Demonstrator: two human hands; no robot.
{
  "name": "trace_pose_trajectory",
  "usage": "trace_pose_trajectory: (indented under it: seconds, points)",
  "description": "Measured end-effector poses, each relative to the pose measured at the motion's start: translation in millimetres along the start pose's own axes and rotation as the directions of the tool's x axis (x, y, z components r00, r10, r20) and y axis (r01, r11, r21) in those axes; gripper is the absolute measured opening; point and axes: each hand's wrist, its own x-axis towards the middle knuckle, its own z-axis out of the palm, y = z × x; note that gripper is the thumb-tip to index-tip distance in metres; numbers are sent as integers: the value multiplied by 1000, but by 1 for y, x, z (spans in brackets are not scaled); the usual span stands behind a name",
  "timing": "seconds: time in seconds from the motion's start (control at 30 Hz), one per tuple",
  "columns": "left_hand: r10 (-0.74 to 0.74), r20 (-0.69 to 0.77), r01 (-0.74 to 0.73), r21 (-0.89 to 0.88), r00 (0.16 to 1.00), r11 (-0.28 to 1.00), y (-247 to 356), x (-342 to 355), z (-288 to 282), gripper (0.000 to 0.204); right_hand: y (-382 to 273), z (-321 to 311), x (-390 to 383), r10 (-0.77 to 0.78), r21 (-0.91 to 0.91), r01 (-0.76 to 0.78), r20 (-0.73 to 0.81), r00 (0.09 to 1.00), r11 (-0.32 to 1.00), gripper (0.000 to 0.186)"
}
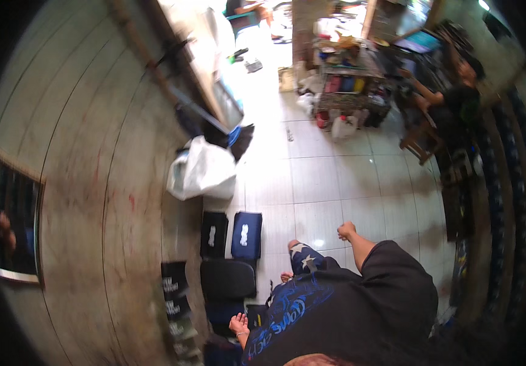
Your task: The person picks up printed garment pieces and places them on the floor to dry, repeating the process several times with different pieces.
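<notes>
My left hand (238,324), with a band at its wrist, hangs low at my side with loosely curled fingers and nothing visible in it. Nearest to it are a black padded seat (228,279) and dark folded goods stacked along the wall. My right hand (346,230) swings forward over the pale tiled floor (315,216), its fingers curled in and no object showing in it. Ahead of the seat lie two dark folded stacks with white marks, a black one (214,236) and a navy one (246,236).
A white plastic bag (205,171) and a broom (242,139) stand by the board wall at left. At the far right a person (461,100) sits near a wooden stool (420,143). A cluttered shelf (351,70) has a white jug (343,126) below. Dark stacks line the right.
</notes>
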Motion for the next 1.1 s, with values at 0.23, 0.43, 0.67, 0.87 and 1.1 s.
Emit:
trace_pose_trajectory:
  seconds: [0.23, 0.43, 0.67, 0.87, 1.1]
  points:
    - [-48, 221, -82, 542, 974, 836, 29, -11, 177, 27, 127, 7, -10, 227, 39, -227, -329, 917, 973, 32]
    - [-352, 646, -538, 761, 677, 363, -60, 24, 390, 22, 209, -138, 25, 439, 828, -353, 148, 886, 435, 12]
    - [-282, 697, -513, 691, 659, 509, -159, -190, 656, 24, 224, -340, 100, 411, 889, -28, -183, 893, 457, 14]
    - [-357, 701, -603, 713, 617, 358, -194, -224, 798, 24, 184, -429, 159, 393, 896, 22, -216, 894, 443, 12]
    - [-479, 707, -832, 294, 521, -471, -238, -119, 900, 35, 222, -380, 266, 453, 878, -277, 79, 888, 391, 18]
